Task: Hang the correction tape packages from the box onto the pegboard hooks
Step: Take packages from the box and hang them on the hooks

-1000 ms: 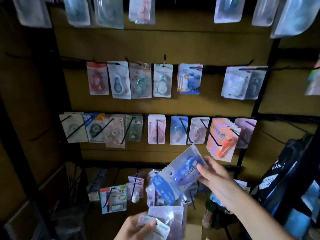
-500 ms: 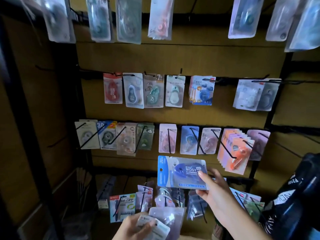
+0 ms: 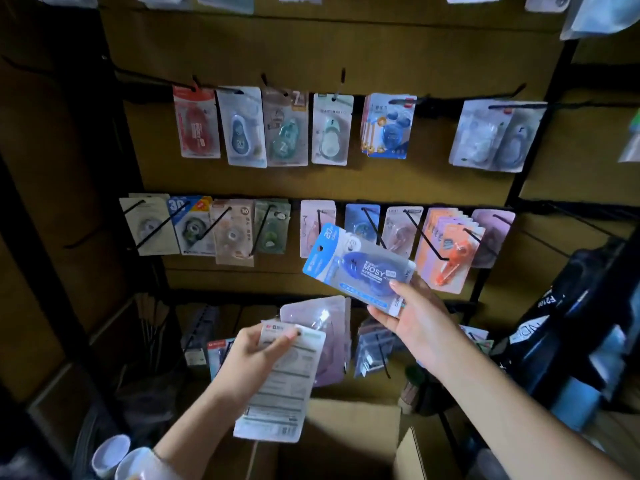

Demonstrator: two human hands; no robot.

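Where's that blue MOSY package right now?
The blue MOSY package is in the right hand, held tilted, right of centre in the head view, in front of the pegboard's middle row, just left of the orange packages.

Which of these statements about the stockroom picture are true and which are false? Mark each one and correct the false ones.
1. The right hand holds a blue MOSY package. True.
2. The blue MOSY package already hangs on a pegboard hook. False: it is tilted in the air in front of the middle row, gripped by its lower end.
3. The left hand holds packages, the front one showing its printed back. True.
4. The left hand is empty. False: it grips that printed-back package with a lilac package behind it.
5. An orange package hangs in the middle row, to the right of the blue one. True.
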